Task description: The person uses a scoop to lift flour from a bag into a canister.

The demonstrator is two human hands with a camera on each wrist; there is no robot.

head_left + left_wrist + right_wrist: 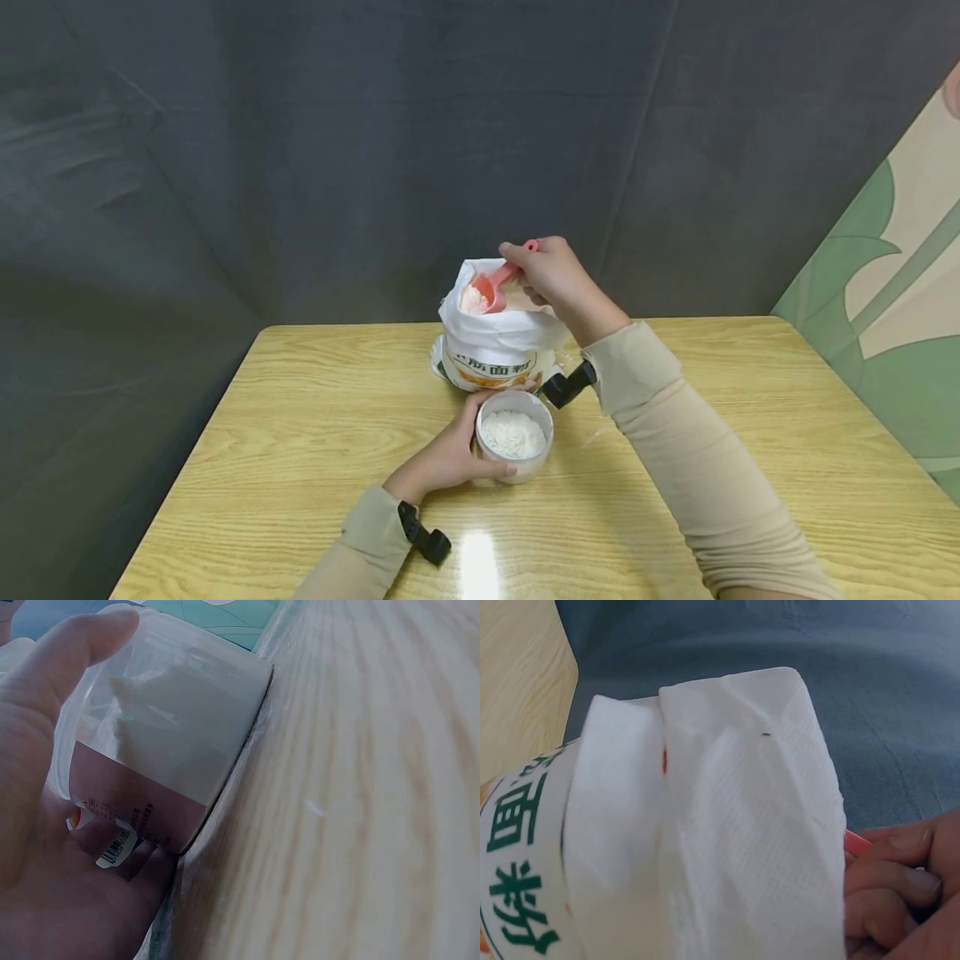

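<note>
My right hand (551, 271) grips the handle of a pink scoop (504, 279) over the mouth of a white flour bag (498, 333). White flour fills the scoop's bowl, which sits tilted inside the bag's folded rim. In the right wrist view the bag's folded cloth (742, 810) hides most of the scoop; curled fingers (892, 885) show beside it. My left hand (450, 454) wraps its thumb and fingers around a clear round tub (525, 475) standing on the table. Flour lies in the tub, heaped against one side in the left wrist view.
The wood-grain table (337, 408) extends to both sides, with traces of white powder right of the bag. A dark cloth (412, 150) hangs behind its far edge. On the right stands a panel (900, 333) with a green leaf pattern.
</note>
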